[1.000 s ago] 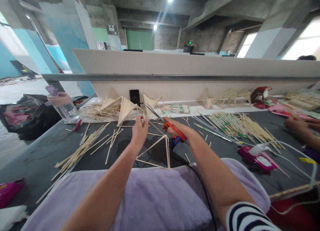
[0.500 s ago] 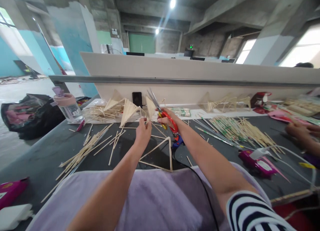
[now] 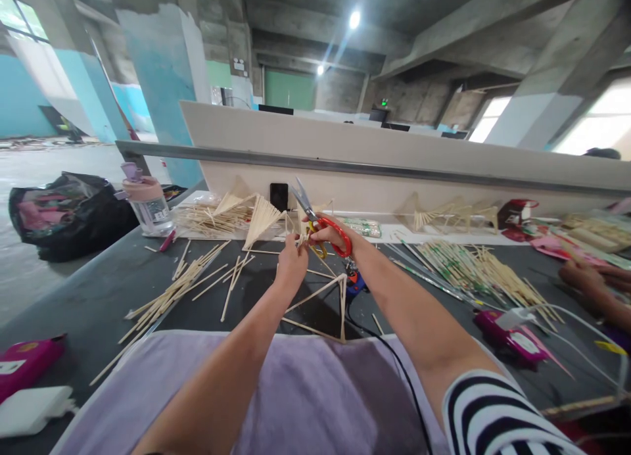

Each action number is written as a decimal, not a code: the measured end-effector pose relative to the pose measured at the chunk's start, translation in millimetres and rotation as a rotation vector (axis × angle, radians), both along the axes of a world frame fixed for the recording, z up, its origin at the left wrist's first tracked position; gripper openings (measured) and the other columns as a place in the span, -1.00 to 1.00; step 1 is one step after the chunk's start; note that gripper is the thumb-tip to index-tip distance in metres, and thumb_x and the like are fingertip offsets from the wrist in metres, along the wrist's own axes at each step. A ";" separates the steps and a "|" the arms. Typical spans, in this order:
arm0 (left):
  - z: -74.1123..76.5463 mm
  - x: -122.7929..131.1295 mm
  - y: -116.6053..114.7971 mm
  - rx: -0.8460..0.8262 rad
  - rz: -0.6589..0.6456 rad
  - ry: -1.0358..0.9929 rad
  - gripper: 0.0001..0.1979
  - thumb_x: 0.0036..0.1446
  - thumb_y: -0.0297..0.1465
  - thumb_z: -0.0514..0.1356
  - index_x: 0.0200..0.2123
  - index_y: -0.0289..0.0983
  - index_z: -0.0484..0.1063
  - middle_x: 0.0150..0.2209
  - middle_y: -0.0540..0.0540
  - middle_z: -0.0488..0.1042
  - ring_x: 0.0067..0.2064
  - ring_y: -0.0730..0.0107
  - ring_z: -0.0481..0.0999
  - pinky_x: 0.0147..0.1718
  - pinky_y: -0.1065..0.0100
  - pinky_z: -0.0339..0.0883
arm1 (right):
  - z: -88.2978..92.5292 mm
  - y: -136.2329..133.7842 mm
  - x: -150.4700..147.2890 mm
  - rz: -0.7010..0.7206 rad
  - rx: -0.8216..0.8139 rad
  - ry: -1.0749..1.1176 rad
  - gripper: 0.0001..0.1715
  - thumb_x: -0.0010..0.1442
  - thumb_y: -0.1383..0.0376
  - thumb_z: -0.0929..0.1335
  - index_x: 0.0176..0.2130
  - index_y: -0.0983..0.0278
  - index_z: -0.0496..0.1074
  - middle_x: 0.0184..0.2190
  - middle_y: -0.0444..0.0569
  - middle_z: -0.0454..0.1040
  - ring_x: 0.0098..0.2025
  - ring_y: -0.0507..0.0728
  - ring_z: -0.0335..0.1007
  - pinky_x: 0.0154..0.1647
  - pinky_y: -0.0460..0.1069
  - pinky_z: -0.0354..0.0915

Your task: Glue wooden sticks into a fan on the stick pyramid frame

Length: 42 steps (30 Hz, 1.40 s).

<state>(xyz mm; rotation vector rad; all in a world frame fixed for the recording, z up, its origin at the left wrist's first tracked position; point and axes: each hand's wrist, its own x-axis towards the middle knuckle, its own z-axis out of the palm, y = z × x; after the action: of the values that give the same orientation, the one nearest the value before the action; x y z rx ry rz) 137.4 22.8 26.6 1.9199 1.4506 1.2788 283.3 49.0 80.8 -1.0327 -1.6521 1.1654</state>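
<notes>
My right hand is closed round scissors with red and yellow handles, their blades pointing up and away from me. Close beside it, my left hand pinches part of a model made of thin wooden sticks; the exact spot is hidden by the fingers. The right fingertips meet the left ones at this spot. Triangular stick frames of the model stretch toward me on the dark table. A fan of sticks rises just left of the hands. A blue glue gun lies under my right forearm.
Loose sticks lie at left, with a bottle behind them. Green-marked sticks and a magenta device with a white plug are at right. Another person's hand is at the right edge. A white partition stands behind.
The view has shifted and tilted slightly. The right hand with the scissors has come closer to the left fingertips, and both hands still work at the same part of the model.
</notes>
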 end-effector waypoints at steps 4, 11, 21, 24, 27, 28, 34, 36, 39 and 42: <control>-0.2 0.1 -0.3 -0.004 0.001 0.005 -0.71 0.16 -0.31 0.02 -0.05 -0.25 0.26 -0.33 -0.22 0.52 -0.30 0.13 0.52 -0.35 0.27 0.27 | 1.0 3.0 1.0 0.028 0.023 -0.019 -0.45 -0.18 0.45 0.35 -0.12 0.26 0.28 -0.50 -0.20 0.38 -0.46 0.01 0.37 -0.34 -0.04 0.35; -0.7 0.5 -0.5 -0.013 -0.008 -0.003 -0.71 0.17 -0.30 0.02 -0.05 -0.24 0.26 -0.33 -0.20 0.52 -0.29 0.15 0.52 -0.34 0.28 0.28 | 8.3 -1.0 -5.6 -0.022 0.072 -0.132 -0.50 -0.20 0.45 0.35 -0.17 0.27 0.28 -0.50 -0.21 0.37 -0.48 0.00 0.32 -0.37 -0.05 0.33; -1.8 -1.0 1.8 -0.008 -0.032 -0.014 -0.71 0.18 -0.26 0.00 -0.06 -0.23 0.24 -0.32 -0.21 0.51 -0.30 0.16 0.51 -0.36 0.30 0.25 | 8.8 2.0 -6.1 0.013 0.088 -0.142 -0.53 -0.20 0.45 0.37 -0.20 0.25 0.29 -0.52 -0.23 0.36 -0.49 0.00 0.32 -0.41 -0.07 0.32; -1.0 -1.3 1.1 -0.026 -0.039 -0.010 -0.69 0.18 -0.24 0.00 -0.05 -0.23 0.24 -0.34 -0.20 0.51 -0.31 0.15 0.51 -0.37 0.29 0.24 | 10.2 0.7 -6.9 0.021 0.100 -0.142 -0.53 -0.19 0.45 0.37 -0.20 0.26 0.29 -0.53 -0.23 0.36 -0.49 0.00 0.32 -0.41 -0.08 0.32; -1.5 -1.0 1.5 -0.032 -0.051 -0.004 -0.66 0.18 -0.24 0.00 -0.01 -0.24 0.23 -0.34 -0.20 0.51 -0.30 0.14 0.51 -0.37 0.28 0.25 | 11.4 -1.4 -7.3 0.016 0.099 -0.151 -0.53 -0.19 0.45 0.36 -0.19 0.27 0.29 -0.52 -0.23 0.36 -0.50 -0.01 0.32 -0.42 -0.07 0.33; -2.2 -0.8 2.0 -0.029 -0.055 -0.005 -0.65 0.18 -0.24 0.00 0.00 -0.24 0.22 -0.33 -0.20 0.51 -0.30 0.15 0.51 -0.36 0.28 0.25 | 11.2 -1.7 -7.0 0.011 0.097 -0.156 -0.52 -0.19 0.45 0.36 -0.19 0.28 0.29 -0.52 -0.23 0.36 -0.50 -0.01 0.32 -0.42 -0.07 0.32; -2.3 -0.6 4.4 0.065 -0.043 0.002 -0.55 0.11 -0.21 0.10 0.05 -0.23 0.20 -0.23 -0.22 0.47 -0.22 0.14 0.49 -0.29 0.25 0.27 | 4.2 2.5 1.2 -0.045 0.115 -0.219 -0.49 -0.19 0.47 0.33 -0.16 0.27 0.29 -0.53 -0.23 0.35 -0.51 -0.01 0.29 -0.45 -0.09 0.30; 2.6 -1.3 0.7 0.189 0.012 0.060 -0.52 0.06 -0.19 0.16 0.03 -0.26 0.25 -0.13 -0.27 0.42 -0.11 0.09 0.42 -0.19 0.20 0.25 | 3.5 3.7 4.4 -0.067 0.135 -0.255 -0.48 -0.20 0.47 0.33 -0.15 0.27 0.29 -0.53 -0.23 0.35 -0.50 -0.01 0.29 -0.45 -0.10 0.28; 12.9 -2.2 -9.8 0.325 0.115 0.186 -0.62 0.04 -0.20 0.18 -0.08 -0.22 0.36 -0.08 -0.25 0.37 -0.02 0.03 0.32 -0.13 0.13 0.18 | 8.1 1.5 5.5 -0.071 0.157 -0.283 -0.49 -0.18 0.45 0.32 -0.14 0.27 0.29 -0.54 -0.24 0.34 -0.50 -0.01 0.29 -0.46 -0.10 0.27; 21.3 -3.2 -20.9 0.380 0.145 0.284 -0.78 0.07 -0.23 0.17 -0.21 -0.17 0.42 -0.11 -0.19 0.37 -0.05 0.05 0.30 -0.17 0.13 0.15 | 17.6 -5.5 1.2 -0.063 0.168 -0.272 -0.50 -0.17 0.45 0.32 -0.15 0.27 0.28 -0.55 -0.25 0.33 -0.51 0.00 0.29 -0.45 -0.09 0.27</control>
<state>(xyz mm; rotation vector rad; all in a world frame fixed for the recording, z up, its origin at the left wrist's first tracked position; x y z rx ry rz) 134.2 1.9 47.9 2.3603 1.5975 1.4813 284.5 43.5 98.4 -1.1657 -1.8778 0.8569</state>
